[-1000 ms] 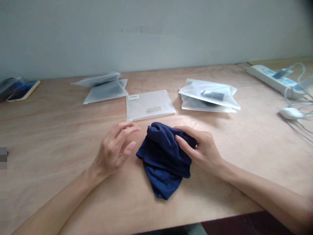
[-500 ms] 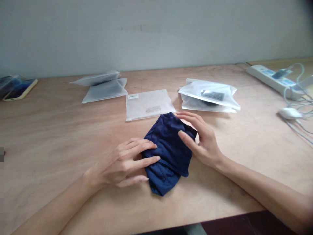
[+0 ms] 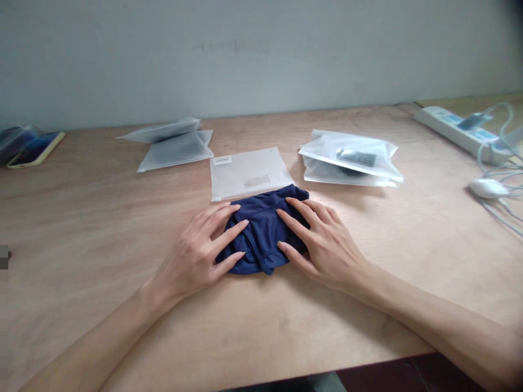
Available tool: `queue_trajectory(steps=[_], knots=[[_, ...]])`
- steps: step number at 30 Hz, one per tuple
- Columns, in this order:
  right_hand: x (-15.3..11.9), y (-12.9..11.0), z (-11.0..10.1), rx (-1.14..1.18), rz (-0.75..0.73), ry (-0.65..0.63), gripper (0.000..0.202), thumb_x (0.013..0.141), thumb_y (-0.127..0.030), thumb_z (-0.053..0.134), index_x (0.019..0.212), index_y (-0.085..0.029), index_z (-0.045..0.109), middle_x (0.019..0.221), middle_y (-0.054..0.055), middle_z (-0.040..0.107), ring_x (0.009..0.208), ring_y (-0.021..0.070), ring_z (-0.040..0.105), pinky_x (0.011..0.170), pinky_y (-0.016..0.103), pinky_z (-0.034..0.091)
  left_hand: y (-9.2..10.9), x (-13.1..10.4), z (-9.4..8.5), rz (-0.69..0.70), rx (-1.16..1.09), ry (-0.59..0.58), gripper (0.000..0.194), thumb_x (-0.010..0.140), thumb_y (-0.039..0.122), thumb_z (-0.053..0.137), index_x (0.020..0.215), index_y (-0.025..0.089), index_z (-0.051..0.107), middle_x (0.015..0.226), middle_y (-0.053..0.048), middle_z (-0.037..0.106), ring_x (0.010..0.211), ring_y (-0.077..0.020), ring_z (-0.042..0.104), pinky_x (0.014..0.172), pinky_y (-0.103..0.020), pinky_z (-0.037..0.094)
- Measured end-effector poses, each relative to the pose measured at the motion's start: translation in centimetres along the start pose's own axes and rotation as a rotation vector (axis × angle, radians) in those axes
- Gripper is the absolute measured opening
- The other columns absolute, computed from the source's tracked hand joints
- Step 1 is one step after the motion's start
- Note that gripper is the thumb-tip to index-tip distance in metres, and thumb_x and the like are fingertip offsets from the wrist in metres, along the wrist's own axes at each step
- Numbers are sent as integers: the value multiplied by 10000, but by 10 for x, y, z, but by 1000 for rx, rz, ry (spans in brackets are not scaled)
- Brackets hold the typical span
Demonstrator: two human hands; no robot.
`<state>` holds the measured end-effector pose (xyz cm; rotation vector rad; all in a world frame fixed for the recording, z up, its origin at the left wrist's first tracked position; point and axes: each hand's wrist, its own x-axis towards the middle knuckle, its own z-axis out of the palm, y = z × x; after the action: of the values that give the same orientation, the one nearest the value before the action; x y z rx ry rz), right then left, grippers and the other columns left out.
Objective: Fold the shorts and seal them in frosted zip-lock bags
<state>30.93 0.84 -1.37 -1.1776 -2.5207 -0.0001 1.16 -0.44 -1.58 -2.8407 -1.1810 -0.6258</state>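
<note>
A folded piece of navy blue fabric (image 3: 263,231), perhaps a garment, lies on the wooden table in front of me. My left hand (image 3: 200,247) rests on its left side with fingers spread. On its right side my right hand (image 3: 324,239) lies palm down, fingers apart and fingertips touching the cloth. Just beyond the fabric, a flat frosted zip bag (image 3: 249,174) with a small label and printed text lies with its near edge close to the cloth. The parts of the fabric under my palms are hidden.
Stacked frosted bags (image 3: 175,149) lie at the back left, and more filled bags (image 3: 349,155) at the back right. A phone (image 3: 36,149) sits at the far left. On the right are a power strip (image 3: 461,130), a white charger (image 3: 488,188) and cables. A wall stands behind the table (image 3: 102,218).
The navy fabric has turned and become more compact, its near flap tucked up. My right hand has moved onto it from its right edge; my left hand has shifted slightly up and left.
</note>
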Motion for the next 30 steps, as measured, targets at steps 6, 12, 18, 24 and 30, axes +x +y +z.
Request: queue_trajectory(steps=[6, 12, 18, 24, 30], knots=[[-1, -4, -1, 141, -323, 33, 644, 976, -524, 597, 1454, -97, 535, 1499, 219, 556, 1414, 375, 462, 1131, 574, 422, 9, 0, 3, 95, -53, 125, 168, 940, 130, 678, 1102, 172, 664, 1115, -105, 678, 1072, -238, 644, 964, -402, 552], [3, -8, 3, 130, -419, 126, 273, 1031, -266, 582, 1250, -116, 648, 1212, 137, 734, 1048, 254, 661, 897, 398, 551, 10, 1, 4, 147, -95, 78, 150, 956, 96, 635, 1087, 164, 667, 1110, -86, 714, 1045, -218, 666, 952, -377, 545], [-1, -6, 3, 334, -259, 165, 243, 988, -169, 565, 1227, -193, 605, 1148, 113, 746, 972, 213, 704, 799, 339, 578, 8, 2, 0, 122, -92, 63, 102, 972, 176, 627, 1060, 165, 678, 1088, -94, 729, 1019, -232, 683, 930, -392, 547], [-12, -6, 5, 420, 216, 374, 425, 897, -139, 588, 1284, -292, 500, 1050, 33, 725, 709, 157, 679, 600, 268, 550, 3, 2, -5, 39, -52, 73, 116, 1011, 229, 590, 957, 157, 663, 972, -69, 735, 934, -223, 682, 898, -391, 512], [-2, 4, -9, 379, 280, 478, 420, 984, -189, 477, 1386, -301, 527, 1228, 116, 607, 943, 247, 659, 670, 356, 565, -7, 0, -10, -153, 151, 16, 416, 1063, 358, 486, 705, 187, 613, 719, -43, 672, 683, -205, 609, 740, -370, 447]])
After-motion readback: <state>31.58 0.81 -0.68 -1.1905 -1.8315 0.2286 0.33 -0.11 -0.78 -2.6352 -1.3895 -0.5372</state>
